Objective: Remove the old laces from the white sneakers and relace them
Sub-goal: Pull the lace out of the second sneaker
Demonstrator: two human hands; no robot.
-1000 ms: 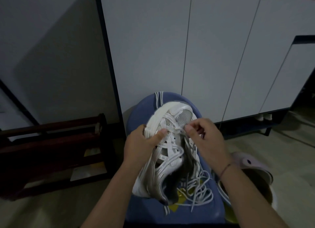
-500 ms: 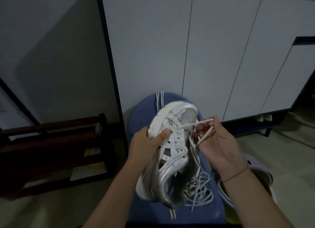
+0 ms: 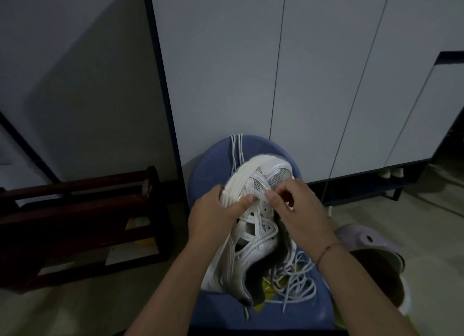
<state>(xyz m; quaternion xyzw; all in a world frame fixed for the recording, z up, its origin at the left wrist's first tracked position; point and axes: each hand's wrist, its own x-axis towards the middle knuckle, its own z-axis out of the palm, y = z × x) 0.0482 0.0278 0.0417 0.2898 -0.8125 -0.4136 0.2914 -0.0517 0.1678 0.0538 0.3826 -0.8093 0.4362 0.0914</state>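
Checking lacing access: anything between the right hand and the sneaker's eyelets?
Nothing visible. The right hand pinches a lace at the front eyelet rows of the sneaker. The left hand grips its side, thumb beside the pinch, not across it. Loose laces lie at the heel end.

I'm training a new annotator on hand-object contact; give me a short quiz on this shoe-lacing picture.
1. True or false: the white sneaker lies on the floor.
2. Which hand grips the sneaker's side? A left hand, B right hand.
3. Fill in: the loose laces lie piled on the blue ____.
Key: 1 false, it is held over the blue seat. 2 A; the right hand pinches a lace near the toe. 3 seat.
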